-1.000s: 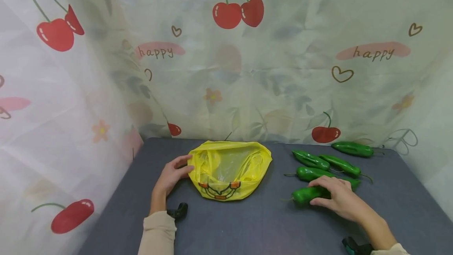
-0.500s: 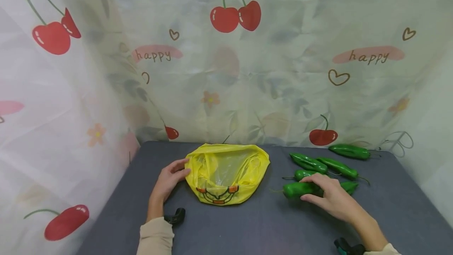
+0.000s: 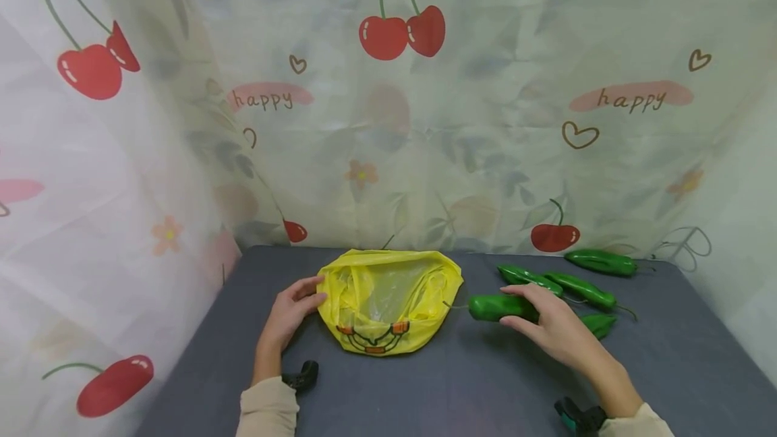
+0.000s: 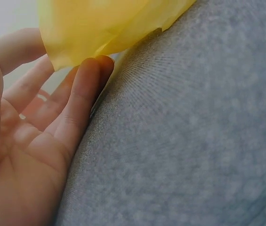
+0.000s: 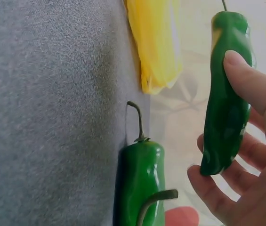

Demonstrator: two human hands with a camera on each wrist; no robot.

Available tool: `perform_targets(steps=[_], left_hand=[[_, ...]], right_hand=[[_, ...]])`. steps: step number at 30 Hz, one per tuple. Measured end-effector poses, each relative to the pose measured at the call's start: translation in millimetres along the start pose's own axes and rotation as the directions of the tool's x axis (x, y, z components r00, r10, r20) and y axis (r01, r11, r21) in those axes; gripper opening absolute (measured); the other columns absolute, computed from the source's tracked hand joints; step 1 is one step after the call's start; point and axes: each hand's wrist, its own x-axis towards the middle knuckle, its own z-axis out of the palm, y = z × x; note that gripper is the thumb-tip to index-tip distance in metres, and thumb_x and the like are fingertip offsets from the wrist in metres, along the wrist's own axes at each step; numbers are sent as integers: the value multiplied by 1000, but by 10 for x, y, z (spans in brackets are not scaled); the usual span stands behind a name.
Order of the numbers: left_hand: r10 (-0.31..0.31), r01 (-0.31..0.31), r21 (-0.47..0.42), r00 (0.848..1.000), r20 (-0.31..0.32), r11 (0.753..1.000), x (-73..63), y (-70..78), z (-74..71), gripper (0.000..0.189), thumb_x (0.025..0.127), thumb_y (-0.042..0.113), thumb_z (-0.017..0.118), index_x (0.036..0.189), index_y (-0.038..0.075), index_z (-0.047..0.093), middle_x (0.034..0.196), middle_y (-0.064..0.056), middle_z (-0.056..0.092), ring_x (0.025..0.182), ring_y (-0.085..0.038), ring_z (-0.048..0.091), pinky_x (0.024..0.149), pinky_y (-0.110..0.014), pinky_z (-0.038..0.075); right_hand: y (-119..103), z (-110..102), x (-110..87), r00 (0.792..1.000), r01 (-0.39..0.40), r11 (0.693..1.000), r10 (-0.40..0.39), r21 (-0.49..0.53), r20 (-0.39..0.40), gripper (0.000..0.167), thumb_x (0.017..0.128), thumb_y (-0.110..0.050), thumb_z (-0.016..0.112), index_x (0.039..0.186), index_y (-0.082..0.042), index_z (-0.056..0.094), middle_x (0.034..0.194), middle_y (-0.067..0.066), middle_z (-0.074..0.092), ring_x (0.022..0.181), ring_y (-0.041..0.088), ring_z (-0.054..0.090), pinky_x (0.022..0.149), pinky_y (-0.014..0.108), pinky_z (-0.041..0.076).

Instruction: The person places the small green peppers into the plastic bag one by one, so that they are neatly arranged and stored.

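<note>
A glossy green chili pepper (image 3: 489, 307) is held level over the table by my right hand (image 3: 558, 326). In the right wrist view, my thumb lies along one side of this pepper (image 5: 227, 108) and the fingers are behind it. The pepper's stem points toward a yellow plastic bag (image 3: 370, 342), whose wide mouth gapes upward. My left hand (image 3: 294, 309) rests with relaxed fingers against the bag's left side. In the left wrist view, the bag's film (image 4: 100, 28) hides some of those fingertips.
Several other green chili peppers lie on the right: one at the back (image 3: 601, 263), two together (image 3: 579, 288) in front of it, and one (image 3: 597, 326) partly hidden by my right hand. A printed curtain (image 3: 425, 154) hangs behind the dark grey table (image 3: 413, 396).
My right hand has lifted the chili pepper and carried it left and toward the back, closer to the bag. The left hand has stayed at the bag's side.
</note>
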Motion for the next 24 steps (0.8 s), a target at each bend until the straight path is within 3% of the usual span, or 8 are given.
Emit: perform_targets(steps=[10, 24], left_hand=[[3, -2, -30, 1000, 3, 1000, 2, 17, -20, 54, 93, 35, 76, 142, 18, 60, 147, -12, 60, 130, -25, 60, 98, -31, 57], [-9, 11, -53, 999, 42, 999, 14, 28, -13, 60, 92, 30, 78, 146, 14, 57, 149, -14, 58, 127, -24, 64, 94, -29, 58]], right_hand=[[-119, 30, 163, 1000, 15, 1000, -14, 2, -20, 45, 90, -39, 77, 130, -24, 64, 125, -6, 68, 118, 22, 63, 96, 50, 54], [-355, 87, 394, 993, 112, 993, -114, -46, -42, 43, 88, -36, 81, 126, -24, 65, 115, -10, 65, 95, 6, 57, 79, 31, 53]])
